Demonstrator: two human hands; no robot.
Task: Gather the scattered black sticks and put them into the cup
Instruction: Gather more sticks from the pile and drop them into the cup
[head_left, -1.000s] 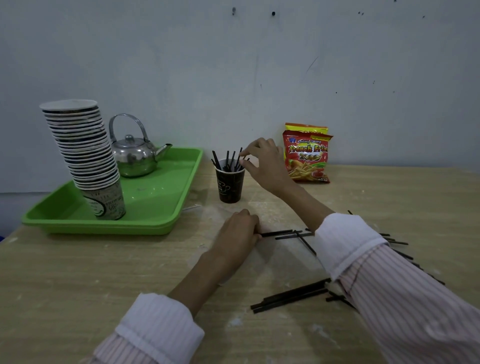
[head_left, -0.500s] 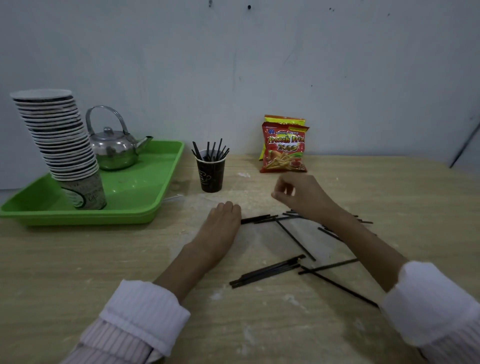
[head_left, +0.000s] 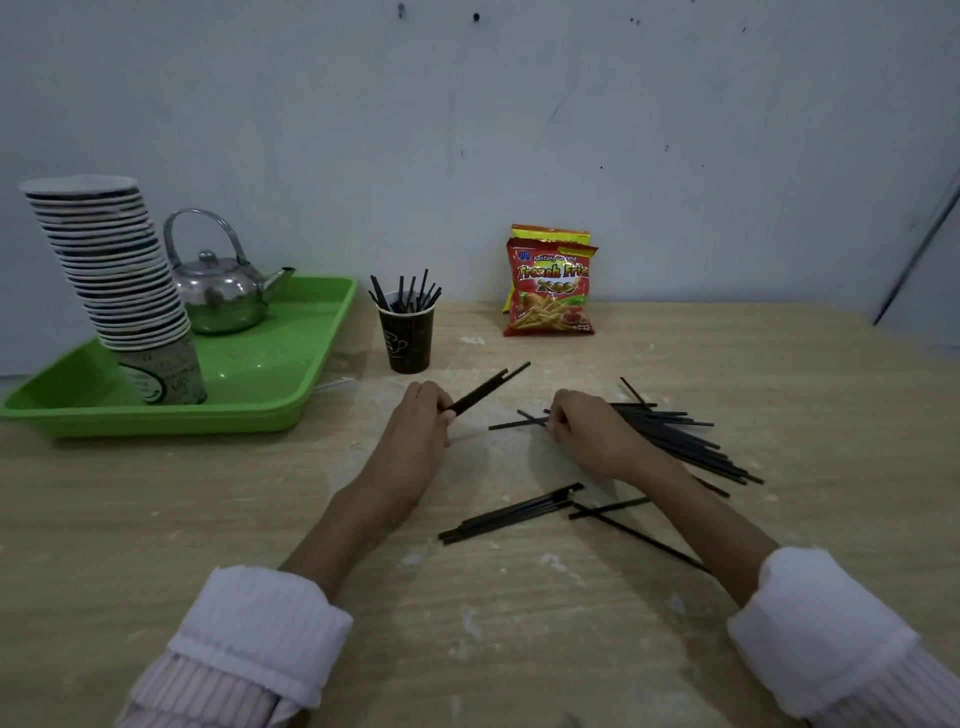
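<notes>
On the wooden table (head_left: 156, 519), our left hand (head_left: 415, 436) pinches a few black sticks (head_left: 485, 389); we should square them before tipping into the paper cup (head_left: 406, 338) at twelve o'clock, while our right hand (head_left: 597, 436) closes on the pile (head_left: 675, 441).

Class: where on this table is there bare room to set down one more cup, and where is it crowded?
Bare: the table in front of the green tray, left of the left hand. Crowded: around the right hand, where black sticks lie scattered.

Ends of black sticks (head_left: 670, 431) hidden beneath right hand (head_left: 592, 436).
</notes>
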